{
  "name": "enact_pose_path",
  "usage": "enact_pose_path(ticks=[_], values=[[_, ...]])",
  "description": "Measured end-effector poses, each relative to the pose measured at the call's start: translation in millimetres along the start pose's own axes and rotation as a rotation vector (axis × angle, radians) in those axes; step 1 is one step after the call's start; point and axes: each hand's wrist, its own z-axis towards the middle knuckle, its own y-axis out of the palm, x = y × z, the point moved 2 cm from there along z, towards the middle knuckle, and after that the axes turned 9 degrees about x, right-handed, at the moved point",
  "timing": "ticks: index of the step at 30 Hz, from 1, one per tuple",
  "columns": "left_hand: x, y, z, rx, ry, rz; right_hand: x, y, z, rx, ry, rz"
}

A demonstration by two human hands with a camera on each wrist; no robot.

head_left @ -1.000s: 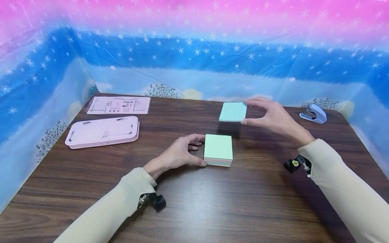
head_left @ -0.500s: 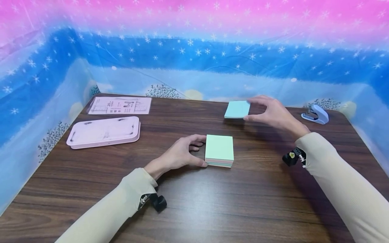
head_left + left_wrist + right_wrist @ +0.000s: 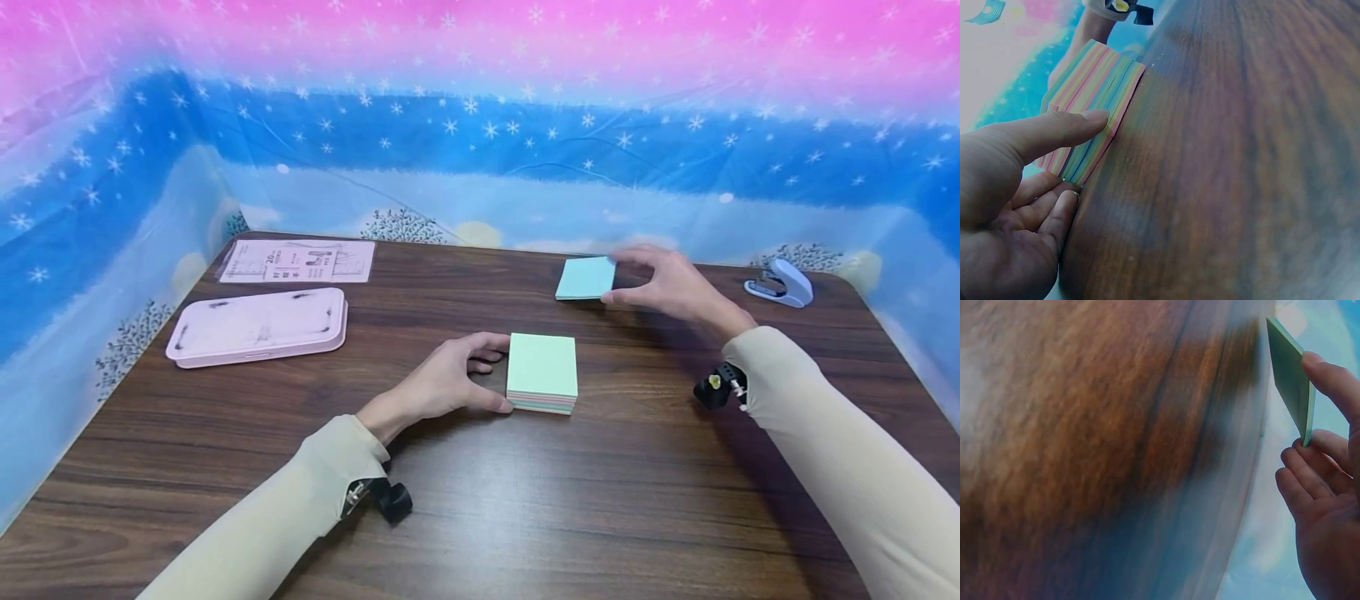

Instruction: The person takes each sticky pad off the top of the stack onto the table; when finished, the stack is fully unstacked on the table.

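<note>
A thick square stack of sticky notes, pale green on top with pink, yellow and blue layers below, sits on the table in the head view. My left hand grips its left side; the left wrist view has the thumb across the striped edge and fingers at the far side. Farther back and to the right, my right hand pinches a thin mint-green sticky note pad by its right edge. In the right wrist view this pad is raised above the tabletop, between thumb and fingers.
A pink pencil case lies at the left of the wooden table, with a pink printed card in clear plastic behind it. A pale blue stapler stands at the back right. Snowflake-patterned cloth hangs around the table's edges.
My right hand has carried the mint-green pad a little to the right, and it has dipped slightly in the last half second. My left hand and the stack have stayed put.
</note>
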Motion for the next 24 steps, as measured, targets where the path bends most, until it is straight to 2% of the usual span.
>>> enact_pose_path(ticks=[17,24], values=[[-0.8,-0.2,-0.2,-0.001,-0.003,0.002,9,8,3.6,-0.073,0.108,0.075],[-0.4,-0.3,-0.3,0.000,-0.007,0.008,12,10,7.8,-0.093,0.088,0.073]])
